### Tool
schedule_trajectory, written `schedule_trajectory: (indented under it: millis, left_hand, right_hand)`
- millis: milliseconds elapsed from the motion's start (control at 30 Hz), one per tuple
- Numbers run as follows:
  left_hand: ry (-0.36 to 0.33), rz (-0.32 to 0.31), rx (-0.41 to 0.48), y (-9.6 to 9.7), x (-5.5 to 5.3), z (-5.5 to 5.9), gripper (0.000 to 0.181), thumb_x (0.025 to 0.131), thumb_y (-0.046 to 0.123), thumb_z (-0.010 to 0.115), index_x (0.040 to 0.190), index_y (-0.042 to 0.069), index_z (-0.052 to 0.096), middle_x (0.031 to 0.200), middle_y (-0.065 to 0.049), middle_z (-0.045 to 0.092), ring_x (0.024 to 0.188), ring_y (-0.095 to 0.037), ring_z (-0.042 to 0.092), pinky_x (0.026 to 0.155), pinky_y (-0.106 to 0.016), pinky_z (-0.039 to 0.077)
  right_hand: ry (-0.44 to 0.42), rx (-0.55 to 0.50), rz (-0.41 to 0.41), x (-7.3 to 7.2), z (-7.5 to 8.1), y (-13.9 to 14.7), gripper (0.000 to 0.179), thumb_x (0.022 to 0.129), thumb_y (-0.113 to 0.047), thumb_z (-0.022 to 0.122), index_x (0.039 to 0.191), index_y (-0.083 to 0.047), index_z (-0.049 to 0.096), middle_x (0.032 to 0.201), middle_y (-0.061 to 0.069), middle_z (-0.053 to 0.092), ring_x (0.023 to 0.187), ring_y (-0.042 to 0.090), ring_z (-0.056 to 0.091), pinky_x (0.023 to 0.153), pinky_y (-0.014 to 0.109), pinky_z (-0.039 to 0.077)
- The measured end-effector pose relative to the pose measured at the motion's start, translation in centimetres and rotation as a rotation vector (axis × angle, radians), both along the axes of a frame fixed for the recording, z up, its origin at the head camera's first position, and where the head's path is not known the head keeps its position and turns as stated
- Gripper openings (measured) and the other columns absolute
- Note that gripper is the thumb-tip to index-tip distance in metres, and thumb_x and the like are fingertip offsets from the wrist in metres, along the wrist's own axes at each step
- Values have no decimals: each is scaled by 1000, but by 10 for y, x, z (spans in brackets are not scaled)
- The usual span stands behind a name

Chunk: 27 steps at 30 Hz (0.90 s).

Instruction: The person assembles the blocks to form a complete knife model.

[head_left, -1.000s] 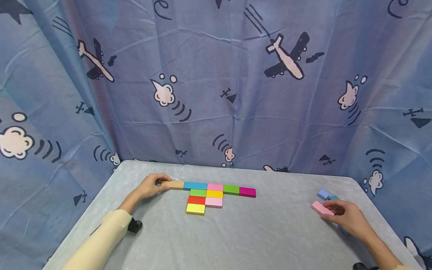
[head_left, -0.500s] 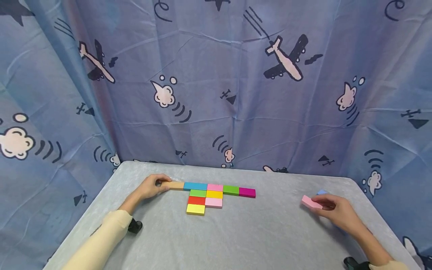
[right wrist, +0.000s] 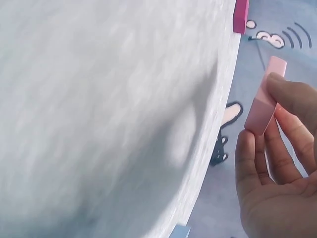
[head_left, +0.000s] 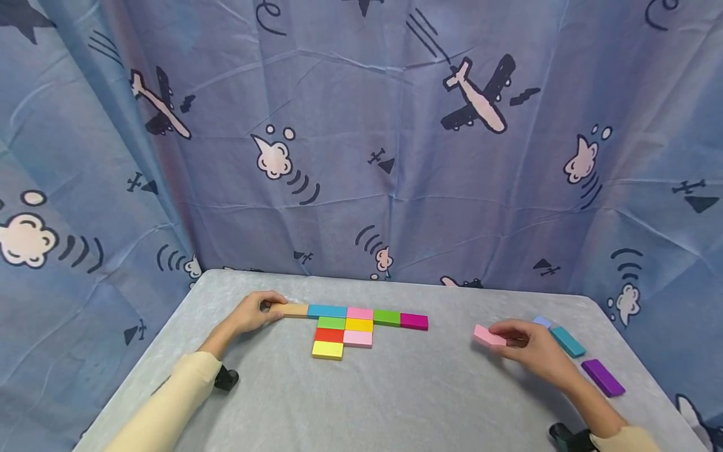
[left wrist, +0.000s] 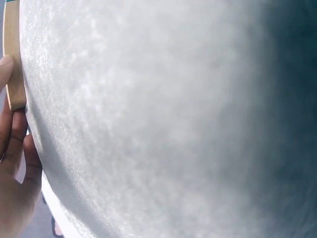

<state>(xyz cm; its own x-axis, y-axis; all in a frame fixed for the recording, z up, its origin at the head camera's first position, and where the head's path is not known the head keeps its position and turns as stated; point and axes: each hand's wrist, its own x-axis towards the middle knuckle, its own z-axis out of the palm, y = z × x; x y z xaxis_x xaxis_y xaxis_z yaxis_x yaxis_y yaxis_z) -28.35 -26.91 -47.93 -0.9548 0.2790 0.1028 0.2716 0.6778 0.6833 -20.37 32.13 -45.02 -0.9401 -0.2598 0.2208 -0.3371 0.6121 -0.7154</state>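
My left hand (head_left: 251, 312) pinches the left end of a tan wooden block (head_left: 295, 311), thumb and fingers around it in the left wrist view. That block heads a flat row with a blue block (head_left: 327, 311), a pink one, a green one (head_left: 386, 318) and a magenta one (head_left: 414, 322). Beneath the row's middle lie touching green, yellow, red and pink blocks, with a yellow block (head_left: 327, 350) lowest. Over the table's right half, my right hand (head_left: 536, 350) holds another pink block (head_left: 488, 336) between thumb and fingers, raised above the surface in the right wrist view.
Near the table's right edge lie a light blue block (head_left: 542, 322), partly behind my right hand, a teal block (head_left: 568, 342) and a purple block (head_left: 603, 378). A patterned blue curtain (head_left: 339, 157) hangs behind the grey-white tabletop (head_left: 407, 402) and along its sides.
My right hand has carried the pink block leftward, away from the loose blocks, uncovering the teal and purple ones. My left hand and the arranged blocks have stayed in place.
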Motion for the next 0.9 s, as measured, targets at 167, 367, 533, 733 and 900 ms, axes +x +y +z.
schedule_trajectory:
  millis: [167, 367, 533, 733, 900]
  left_hand:
    - [8, -4, 3, 0, 0, 0, 21, 91, 4, 77, 111, 6, 75, 111, -9, 69, 98, -24, 60, 88, -45, 48]
    - [1, 2, 2, 1, 1, 1, 21, 91, 3, 76, 112, 5, 74, 111, -9, 68, 96, -24, 60, 87, -46, 48]
    - [-21, 13, 0, 2, 1, 1, 21, 91, 3, 76, 112, 5, 74, 111, -9, 68, 97, -24, 59, 88, -46, 48]
    - [-24, 16, -2, 3, 2, 2, 21, 91, 3, 76, 112, 6, 74, 111, -9, 68, 98, -24, 60, 88, -46, 47]
    - [-14, 9, -1, 1, 1, 3, 21, 91, 3, 76, 111, 6, 75, 111, -9, 68, 98, -25, 60, 88, -47, 47]
  right_hand:
    - [-8, -12, 44, -2, 3, -15, 33, 84, -10, 85, 113, -2, 73, 108, 9, 70, 90, 17, 65, 79, 26, 55]
    - [-30, -26, 94, -9, 0, -31, 30, 84, -13, 86, 110, -5, 74, 107, 5, 70, 93, 21, 65, 81, 33, 56]
    - [-49, -41, 133, -12, -4, -45, 28, 83, -11, 86, 108, -5, 74, 105, 5, 70, 93, 24, 65, 83, 40, 56]
    - [-86, -25, 148, -14, -3, -65, 27, 83, -11, 86, 107, -7, 75, 106, 5, 70, 95, 25, 64, 84, 40, 55]
    - [-66, -31, 205, -18, 0, -84, 28, 82, -9, 86, 107, -6, 74, 105, 4, 70, 93, 24, 63, 83, 42, 55]
